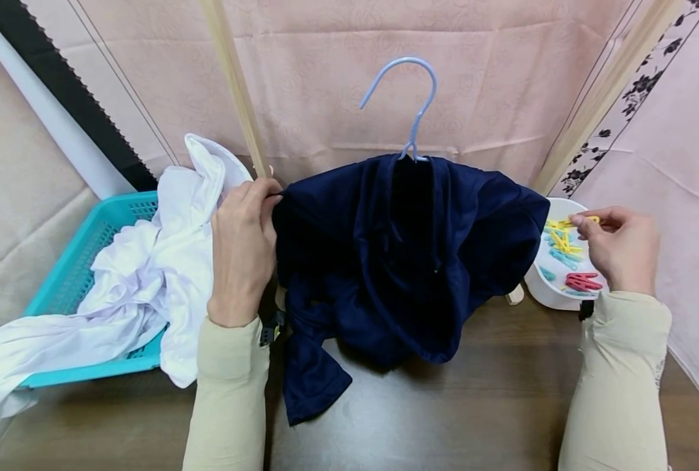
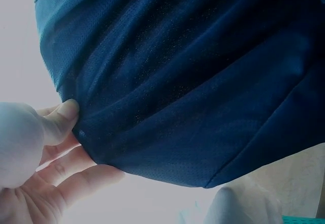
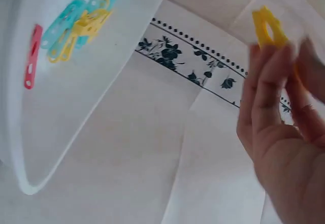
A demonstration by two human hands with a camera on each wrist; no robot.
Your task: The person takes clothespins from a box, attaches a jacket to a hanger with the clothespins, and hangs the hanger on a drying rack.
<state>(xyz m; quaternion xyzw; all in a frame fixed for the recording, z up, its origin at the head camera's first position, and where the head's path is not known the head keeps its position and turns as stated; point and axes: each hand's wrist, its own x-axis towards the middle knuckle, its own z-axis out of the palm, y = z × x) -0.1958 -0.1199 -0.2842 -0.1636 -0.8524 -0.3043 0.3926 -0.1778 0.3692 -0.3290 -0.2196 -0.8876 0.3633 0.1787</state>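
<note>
A dark navy hooded garment (image 1: 332,216) hangs on a light blue hanger (image 1: 406,60), one sleeve dangling at the lower left. My left hand (image 1: 245,245) pinches the garment's left shoulder edge between thumb and fingers. In the left wrist view the thumb presses on the navy cloth (image 2: 167,107). My right hand (image 1: 625,248) holds a yellow clothespin (image 3: 269,27) between thumb and fingers, over the right side of a white tub (image 1: 552,297). Inside that tub lie yellow, teal and red clothespins (image 1: 583,282).
A teal basket (image 1: 69,275) on the left holds white clothes (image 1: 143,261), some spilling over its rim. Two wooden posts (image 1: 240,98) rise behind the garment. Pink patterned cloth (image 1: 479,85) covers the back. Below lies a brown wooden table (image 1: 444,418).
</note>
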